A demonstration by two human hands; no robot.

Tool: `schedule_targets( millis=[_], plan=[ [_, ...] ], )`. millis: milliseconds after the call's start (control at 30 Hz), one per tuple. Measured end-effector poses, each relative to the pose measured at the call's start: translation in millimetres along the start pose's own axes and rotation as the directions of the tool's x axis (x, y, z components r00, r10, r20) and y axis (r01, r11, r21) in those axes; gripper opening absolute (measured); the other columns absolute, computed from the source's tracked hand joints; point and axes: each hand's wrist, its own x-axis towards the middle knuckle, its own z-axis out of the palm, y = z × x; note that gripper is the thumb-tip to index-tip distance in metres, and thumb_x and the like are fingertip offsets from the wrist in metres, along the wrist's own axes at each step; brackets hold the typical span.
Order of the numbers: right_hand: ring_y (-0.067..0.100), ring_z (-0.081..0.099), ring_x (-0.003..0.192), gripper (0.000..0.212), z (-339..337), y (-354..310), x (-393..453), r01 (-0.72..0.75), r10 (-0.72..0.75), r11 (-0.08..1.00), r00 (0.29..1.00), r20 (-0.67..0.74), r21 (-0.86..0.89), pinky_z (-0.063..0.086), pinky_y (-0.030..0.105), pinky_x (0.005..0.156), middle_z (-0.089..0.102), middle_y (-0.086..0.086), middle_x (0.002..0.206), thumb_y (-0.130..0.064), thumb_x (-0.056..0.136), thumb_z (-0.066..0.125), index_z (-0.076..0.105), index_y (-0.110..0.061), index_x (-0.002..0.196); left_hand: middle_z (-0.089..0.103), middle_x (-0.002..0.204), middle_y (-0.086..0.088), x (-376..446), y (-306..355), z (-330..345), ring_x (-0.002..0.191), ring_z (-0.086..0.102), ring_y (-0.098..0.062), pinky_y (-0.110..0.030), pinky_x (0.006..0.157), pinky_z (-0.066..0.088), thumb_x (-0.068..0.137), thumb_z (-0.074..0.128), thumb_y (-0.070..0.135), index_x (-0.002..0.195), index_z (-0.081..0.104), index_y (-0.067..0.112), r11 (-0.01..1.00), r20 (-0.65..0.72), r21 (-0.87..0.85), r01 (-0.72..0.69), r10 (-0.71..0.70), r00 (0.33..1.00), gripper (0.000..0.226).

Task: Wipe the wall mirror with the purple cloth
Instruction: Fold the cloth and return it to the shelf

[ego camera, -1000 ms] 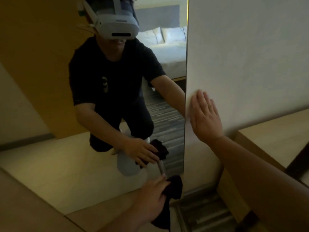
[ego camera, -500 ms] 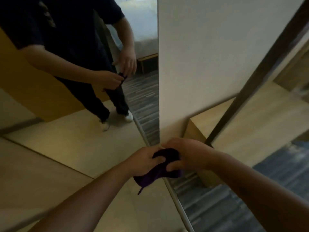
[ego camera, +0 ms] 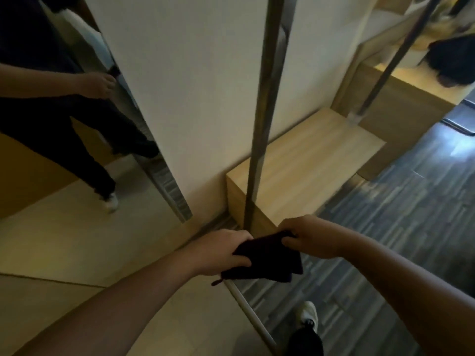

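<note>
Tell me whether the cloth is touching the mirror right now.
No: both hands, left hand and right hand, hold the purple cloth away from the mirror.

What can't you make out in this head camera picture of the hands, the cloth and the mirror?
- Purple cloth: its ends are covered by the left hand and right hand; dim light makes it look nearly black.
- Wall mirror: its top and left side are cut off by the frame edge, so whether it is clean cannot be judged.
- Dark object at top right: blurred and cut off by the frame edge.
- Shoe: only one is visible.
</note>
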Motion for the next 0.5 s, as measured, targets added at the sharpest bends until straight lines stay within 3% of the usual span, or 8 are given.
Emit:
schedule_targets(
  millis=[100, 167, 267, 400, 500],
  plan=[
    [0.008, 0.060, 0.087, 0.046, 1.5, 44.2, -3.2, -0.039, 0.039, 0.999, 0.999, 0.001, -0.036, 0.049, 0.024, 0.078, 0.066, -0.005, 0.112, -0.043, 0.096, 0.058, 0.041, -0.030, 0.137, 0.061, 0.108, 0.005, 52.6, 27.9, 3.7, 0.097, 0.058, -0.013, -0.034, 0.078, 0.050, 0.098, 0.055, 0.047, 0.117, 0.056, 0.027, 0.994, 0.025, 0.111, -0.017, 0.014, 1.000, 0.028],
    [0.011, 0.057, 0.084, 0.058, 0.7, 76.4, 2.7, -0.043, 0.046, 0.989, 0.999, 0.023, -0.141, 0.051, 0.029, 0.077, 0.064, -0.004, 0.110, -0.049, 0.090, 0.064, 0.035, -0.031, 0.137, 0.062, 0.104, 0.004, 90.2, 47.1, 4.1, 0.093, 0.058, -0.014, -0.031, 0.072, 0.048, 0.099, 0.054, 0.045, 0.115, 0.057, 0.023, 0.992, 0.043, 0.126, 0.001, -0.006, 0.999, 0.027],
    [0.018, 0.060, 0.080, 0.038, -6.1, 133.2, 20.2, -0.005, 0.022, 0.956, 0.998, 0.054, -0.295, 0.055, 0.037, 0.073, 0.062, -0.003, 0.095, -0.047, 0.093, 0.059, 0.044, -0.026, 0.121, 0.060, 0.097, 0.005, 145.4, 64.4, 8.7, 0.085, 0.057, -0.012, -0.028, 0.067, 0.046, 0.099, 0.054, 0.046, 0.110, 0.057, 0.022, 0.991, 0.081, 0.131, 0.019, -0.030, 0.996, 0.027],
    [0.018, 0.062, 0.080, 0.009, -20.6, 206.6, 50.2, 0.024, 0.024, 0.955, 0.987, 0.161, -0.295, 0.056, 0.039, 0.075, 0.063, -0.003, 0.088, -0.039, 0.097, 0.052, 0.050, -0.031, 0.096, 0.061, 0.100, 0.007, 202.9, 59.7, 28.4, 0.088, 0.059, -0.013, -0.038, 0.074, 0.052, 0.096, 0.058, 0.046, 0.109, 0.056, 0.027, 0.988, 0.114, 0.149, 0.040, -0.057, 0.992, 0.023],
    [0.014, 0.060, 0.078, 0.011, -20.5, 244.6, 78.5, 0.040, 0.016, 0.969, 0.975, 0.223, -0.243, 0.055, 0.038, 0.078, 0.061, -0.004, 0.093, -0.035, 0.096, 0.054, 0.053, -0.034, 0.085, 0.062, 0.102, 0.006, 233.0, 50.6, 49.1, 0.092, 0.060, -0.014, -0.034, 0.075, 0.051, 0.098, 0.057, 0.035, 0.107, 0.057, 0.025, 0.987, 0.073, 0.147, 0.062, -0.074, 0.995, 0.014]
  ],
)
